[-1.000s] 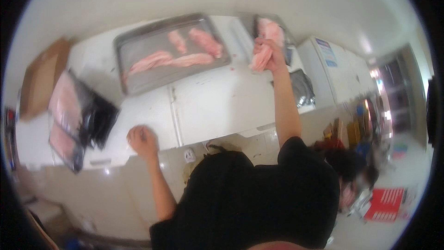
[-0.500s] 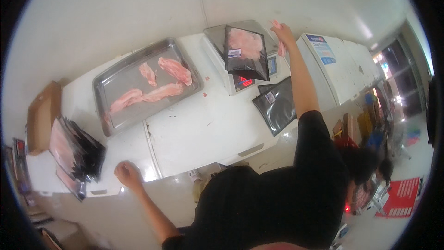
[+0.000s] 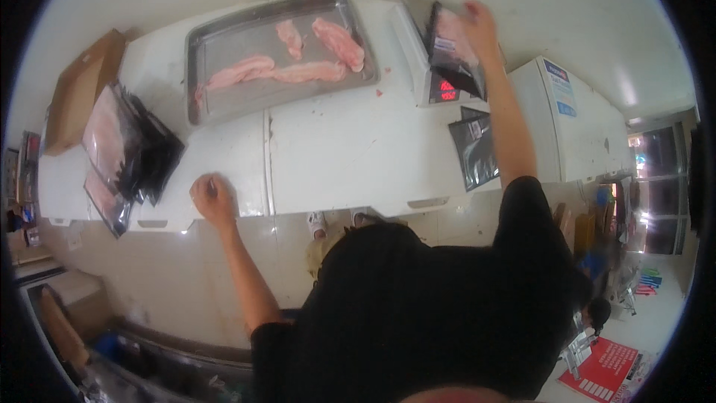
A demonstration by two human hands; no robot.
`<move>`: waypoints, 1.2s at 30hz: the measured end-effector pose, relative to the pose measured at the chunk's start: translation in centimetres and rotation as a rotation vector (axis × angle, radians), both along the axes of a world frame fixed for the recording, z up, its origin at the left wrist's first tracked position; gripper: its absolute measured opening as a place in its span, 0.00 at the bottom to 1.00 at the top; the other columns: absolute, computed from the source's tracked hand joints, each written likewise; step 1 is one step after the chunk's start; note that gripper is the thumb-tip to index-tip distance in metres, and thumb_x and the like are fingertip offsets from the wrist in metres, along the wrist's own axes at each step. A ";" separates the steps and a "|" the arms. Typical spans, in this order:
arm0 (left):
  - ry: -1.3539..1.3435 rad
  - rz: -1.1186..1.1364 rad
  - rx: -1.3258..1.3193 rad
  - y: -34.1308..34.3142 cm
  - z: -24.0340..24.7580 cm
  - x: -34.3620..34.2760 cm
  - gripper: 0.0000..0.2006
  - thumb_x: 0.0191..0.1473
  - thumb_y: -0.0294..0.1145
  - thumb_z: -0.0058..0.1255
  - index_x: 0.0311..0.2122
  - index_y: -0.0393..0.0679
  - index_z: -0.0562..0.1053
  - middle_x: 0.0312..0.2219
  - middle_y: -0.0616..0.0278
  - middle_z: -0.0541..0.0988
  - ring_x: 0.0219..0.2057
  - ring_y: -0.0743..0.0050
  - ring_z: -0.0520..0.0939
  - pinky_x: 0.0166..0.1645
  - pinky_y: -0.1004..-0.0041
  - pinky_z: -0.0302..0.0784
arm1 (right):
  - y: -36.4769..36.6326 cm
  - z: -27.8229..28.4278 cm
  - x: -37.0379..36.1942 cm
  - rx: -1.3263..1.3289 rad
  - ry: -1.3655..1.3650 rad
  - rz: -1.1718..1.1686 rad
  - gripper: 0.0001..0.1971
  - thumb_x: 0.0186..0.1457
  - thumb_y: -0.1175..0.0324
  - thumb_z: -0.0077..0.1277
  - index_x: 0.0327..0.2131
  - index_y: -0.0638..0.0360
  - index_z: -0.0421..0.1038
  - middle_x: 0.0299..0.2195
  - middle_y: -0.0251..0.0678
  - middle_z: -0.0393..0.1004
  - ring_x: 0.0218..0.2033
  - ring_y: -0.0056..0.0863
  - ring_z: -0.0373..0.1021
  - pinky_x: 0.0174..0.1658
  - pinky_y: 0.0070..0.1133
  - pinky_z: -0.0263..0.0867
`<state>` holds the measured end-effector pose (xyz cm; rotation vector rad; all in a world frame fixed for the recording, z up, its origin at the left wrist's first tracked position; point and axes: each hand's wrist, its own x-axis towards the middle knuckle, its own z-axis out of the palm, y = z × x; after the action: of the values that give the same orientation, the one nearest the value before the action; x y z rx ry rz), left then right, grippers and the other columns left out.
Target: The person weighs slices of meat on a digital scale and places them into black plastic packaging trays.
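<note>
My left hand rests loosely curled at the front edge of the white counter, with nothing visible in it. At the far right, my right hand is against a black-edged clear pouch of pale pink meat. Its fingers are bent, and what they hold is hidden. The pouch lies tilted on a scale with a lit red display. In front of the scale lie flat black pouches. A metal tray left of the scale holds several strips of raw pink meat.
A stack of filled black-edged pouches overhangs the counter's front left edge. Behind it stands an open cardboard box. A white cabinet bounds the right side. Small meat scraps lie between tray and scale.
My right hand has come from beside the scale onto the pouch; the meat strip it held no longer shows. My left hand stays curled at the counter edge. The view has shifted.
</note>
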<state>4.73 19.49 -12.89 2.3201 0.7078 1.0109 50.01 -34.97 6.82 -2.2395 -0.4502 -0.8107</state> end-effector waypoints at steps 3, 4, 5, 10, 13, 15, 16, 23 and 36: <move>-0.090 -0.041 -0.014 -0.4 0.7 -0.1 0.04 0.57 0.28 0.58 0.36 0.40 0.79 0.37 0.55 0.81 0.43 0.52 0.79 0.50 0.60 0.74 | 13.0 -3.4 -5.9 -0.099 0.238 0.367 0.16 0.57 0.70 0.57 0.50 0.56 0.79 0.39 0.37 0.83 0.41 0.30 0.78 0.49 0.29 0.73; -0.081 -0.044 0.001 -0.4 0.9 -0.2 0.04 0.57 0.29 0.58 0.36 0.40 0.79 0.37 0.55 0.82 0.43 0.51 0.79 0.50 0.59 0.74 | 17.3 -5.2 -7.6 -0.106 0.348 0.537 0.17 0.58 0.69 0.58 0.52 0.56 0.78 0.42 0.38 0.82 0.41 0.28 0.77 0.49 0.27 0.72; -0.056 -0.027 0.004 -0.3 1.0 -0.2 0.05 0.57 0.29 0.58 0.36 0.40 0.79 0.37 0.55 0.82 0.43 0.51 0.79 0.50 0.59 0.74 | 21.3 -7.1 -8.9 -0.207 0.471 0.562 0.20 0.57 0.67 0.60 0.54 0.54 0.77 0.47 0.41 0.81 0.48 0.29 0.75 0.52 0.27 0.71; -0.047 -0.059 -0.046 0.3 0.5 -0.7 0.06 0.57 0.31 0.58 0.35 0.41 0.79 0.37 0.55 0.82 0.43 0.50 0.79 0.50 0.58 0.74 | 29.2 -11.7 -9.4 -0.620 0.391 0.429 0.29 0.50 0.59 0.65 0.57 0.48 0.72 0.55 0.47 0.76 0.51 0.41 0.76 0.52 0.35 0.72; -0.118 -0.084 0.021 0.5 0.1 -1.0 0.05 0.57 0.32 0.57 0.35 0.42 0.79 0.37 0.56 0.82 0.44 0.51 0.79 0.49 0.58 0.73 | 29.2 -10.8 -7.4 -0.880 0.760 0.450 0.36 0.45 0.57 0.70 0.59 0.47 0.69 0.53 0.44 0.77 0.50 0.38 0.76 0.49 0.35 0.73; -0.104 -0.058 -0.017 0.4 0.2 -1.0 0.05 0.56 0.31 0.57 0.34 0.43 0.79 0.37 0.58 0.82 0.44 0.51 0.79 0.49 0.59 0.73 | 29.4 -10.0 -7.0 -0.827 0.900 0.437 0.37 0.44 0.57 0.71 0.59 0.50 0.70 0.49 0.43 0.78 0.49 0.36 0.75 0.48 0.33 0.72; -0.106 -0.054 -0.029 0.3 0.3 -0.8 0.04 0.56 0.31 0.57 0.34 0.43 0.79 0.37 0.58 0.82 0.44 0.51 0.79 0.49 0.59 0.73 | 29.6 -9.7 -7.2 -0.838 0.928 0.423 0.35 0.45 0.58 0.71 0.58 0.53 0.71 0.47 0.42 0.78 0.49 0.35 0.73 0.48 0.32 0.70; -0.090 -0.029 0.000 0.0 1.3 -0.5 0.05 0.56 0.31 0.58 0.34 0.43 0.79 0.37 0.58 0.82 0.44 0.53 0.79 0.50 0.57 0.73 | 31.3 -7.8 -9.1 -0.952 0.957 0.357 0.36 0.41 0.56 0.73 0.54 0.58 0.74 0.47 0.42 0.79 0.48 0.36 0.74 0.45 0.33 0.70; -0.103 0.002 0.057 0.2 0.2 -0.8 0.05 0.55 0.32 0.59 0.34 0.44 0.79 0.37 0.60 0.82 0.45 0.54 0.79 0.49 0.58 0.73 | 28.6 -8.5 -11.7 -0.490 0.686 0.499 0.25 0.59 0.58 0.59 0.58 0.56 0.72 0.48 0.41 0.80 0.46 0.35 0.76 0.52 0.27 0.70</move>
<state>3.94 19.68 -12.70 2.2969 0.6488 1.1559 38.31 -6.38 -1.65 -2.4851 -0.8733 0.3667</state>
